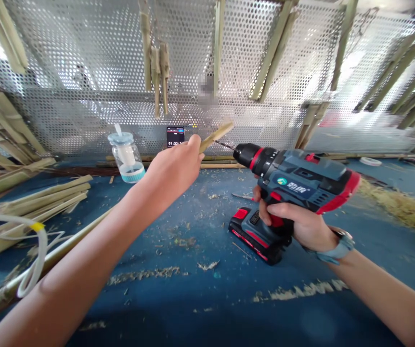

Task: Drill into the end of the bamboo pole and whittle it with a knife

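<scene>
My left hand is closed around a split bamboo strip, whose free end points up and to the right. My right hand grips a cordless drill by its handle, with a finger near the red trigger. The drill's thin bit points left, its tip at the bamboo strip; whether it has entered the bamboo I cannot tell. Below the handle, the drill's battery hangs just over or rests on the blue table.
A lidded glass jar and a phone stand by the perforated metal panel. Bamboo strips and a white tube lie at left. Shavings are heaped at right on the blue table.
</scene>
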### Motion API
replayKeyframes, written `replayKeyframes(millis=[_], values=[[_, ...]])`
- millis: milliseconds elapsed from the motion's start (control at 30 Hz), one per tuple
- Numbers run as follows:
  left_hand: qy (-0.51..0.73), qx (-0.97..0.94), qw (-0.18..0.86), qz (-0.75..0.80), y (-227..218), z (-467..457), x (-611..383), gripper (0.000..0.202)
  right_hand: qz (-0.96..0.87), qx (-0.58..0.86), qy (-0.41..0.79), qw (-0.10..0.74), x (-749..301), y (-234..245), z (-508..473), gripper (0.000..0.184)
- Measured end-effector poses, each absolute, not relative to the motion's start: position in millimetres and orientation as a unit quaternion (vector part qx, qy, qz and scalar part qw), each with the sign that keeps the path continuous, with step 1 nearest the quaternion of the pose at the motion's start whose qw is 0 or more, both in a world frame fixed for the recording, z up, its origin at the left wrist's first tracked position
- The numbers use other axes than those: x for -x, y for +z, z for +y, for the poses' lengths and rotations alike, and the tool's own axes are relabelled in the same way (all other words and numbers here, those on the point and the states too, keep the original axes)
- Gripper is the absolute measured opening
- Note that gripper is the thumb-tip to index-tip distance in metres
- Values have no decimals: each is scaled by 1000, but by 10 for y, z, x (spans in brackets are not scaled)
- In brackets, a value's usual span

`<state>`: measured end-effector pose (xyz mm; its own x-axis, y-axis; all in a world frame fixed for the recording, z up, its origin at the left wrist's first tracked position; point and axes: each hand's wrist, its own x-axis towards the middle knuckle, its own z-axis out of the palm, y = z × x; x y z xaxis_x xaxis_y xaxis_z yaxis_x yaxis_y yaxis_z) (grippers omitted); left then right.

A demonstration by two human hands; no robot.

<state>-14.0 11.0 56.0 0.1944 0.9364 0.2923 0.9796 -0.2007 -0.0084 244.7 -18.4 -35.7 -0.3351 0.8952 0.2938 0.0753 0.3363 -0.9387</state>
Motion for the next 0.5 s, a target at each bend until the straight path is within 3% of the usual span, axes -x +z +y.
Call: replayKeyframes(millis=[500], values=[[-100, 785, 142, -595, 647, 147, 250, 26, -695, 366, 433, 442, -2417, -337, -221, 14]])
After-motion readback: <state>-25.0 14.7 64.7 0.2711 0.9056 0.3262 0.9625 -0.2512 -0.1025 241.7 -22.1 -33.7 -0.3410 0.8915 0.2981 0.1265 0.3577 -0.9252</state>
